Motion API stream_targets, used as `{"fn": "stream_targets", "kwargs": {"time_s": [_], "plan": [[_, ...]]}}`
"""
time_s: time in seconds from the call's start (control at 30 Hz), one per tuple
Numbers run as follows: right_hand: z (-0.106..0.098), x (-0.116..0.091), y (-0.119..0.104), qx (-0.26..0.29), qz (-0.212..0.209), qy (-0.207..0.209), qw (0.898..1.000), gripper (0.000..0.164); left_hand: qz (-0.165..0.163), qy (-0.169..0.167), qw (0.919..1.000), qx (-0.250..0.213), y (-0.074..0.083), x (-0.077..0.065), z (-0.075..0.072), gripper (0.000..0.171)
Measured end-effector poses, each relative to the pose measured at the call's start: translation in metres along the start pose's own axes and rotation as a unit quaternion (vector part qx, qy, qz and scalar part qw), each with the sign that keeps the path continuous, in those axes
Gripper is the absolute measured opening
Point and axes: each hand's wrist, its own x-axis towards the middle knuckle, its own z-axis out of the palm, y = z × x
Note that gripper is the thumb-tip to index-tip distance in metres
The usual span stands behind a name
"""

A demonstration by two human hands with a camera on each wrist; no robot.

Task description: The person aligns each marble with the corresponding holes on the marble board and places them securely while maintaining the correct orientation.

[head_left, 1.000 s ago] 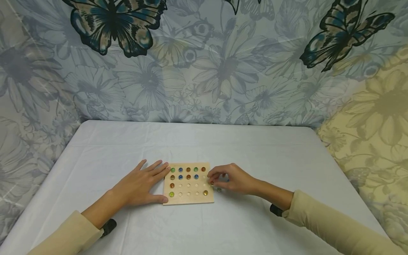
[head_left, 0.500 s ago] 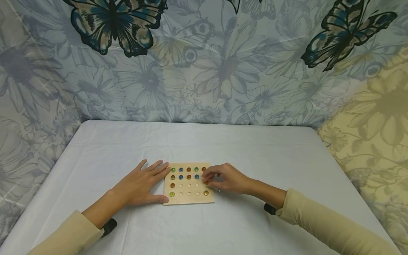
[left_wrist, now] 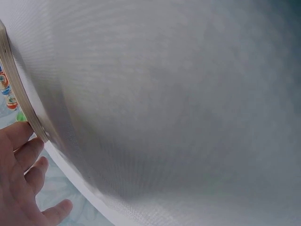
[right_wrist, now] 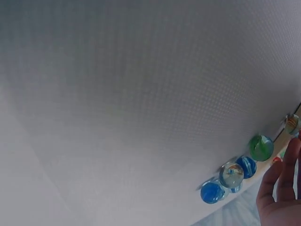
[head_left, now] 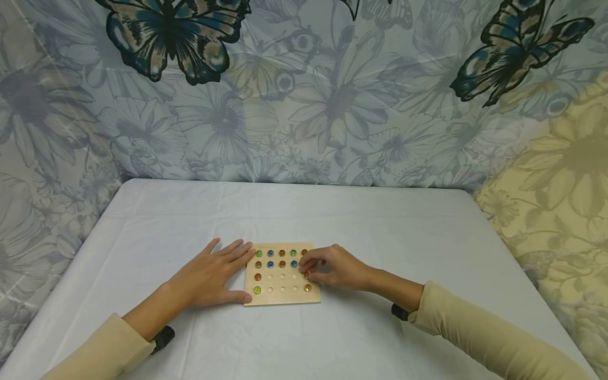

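Note:
A light wooden board [head_left: 282,299] with rows of round hollows lies on the table, glass marbles filling the top rows and parts of the sides. My left hand [head_left: 209,277] lies with fingers spread, fingertips and thumb at the board's left edge. In the left wrist view its fingers [left_wrist: 29,150] touch the board's side. At the right column, third row, my right hand [head_left: 339,268] pinches an orange-red marble [head_left: 306,275] between thumb and fingers, right at the hollow. A yellowish marble [head_left: 307,288] sits in the hollow just below. Several hollows in the lower middle are bare.
Several loose marbles lie beside the board's right edge, under my right hand: a green marble [right_wrist: 261,148], a clear marble [right_wrist: 231,175] and a blue marble [right_wrist: 212,192] among them. A white cloth [head_left: 285,343] covers the table. Flower-and-butterfly fabric [head_left: 304,105] hangs behind it.
My right hand has moved left with the orange-red marble, from beside the board's right edge to the third row of the right column. The left hand stays in place.

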Motion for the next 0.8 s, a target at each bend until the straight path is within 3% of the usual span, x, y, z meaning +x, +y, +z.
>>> {"fn": "stream_targets", "kwargs": {"time_s": [0.27,0.8], "plan": [[-0.015,-0.009,0.002,-0.016,0.007,0.022,1.000,0.028,-0.001,-0.002,1.0000,0.000,0.001,0.001,-0.001,0.095],[-0.042,-0.049,0.034,-0.047,0.044,0.068,0.996,0.029,-0.005,-0.009,0.9999,0.000,0.001,0.001,0.000,0.097]]}}
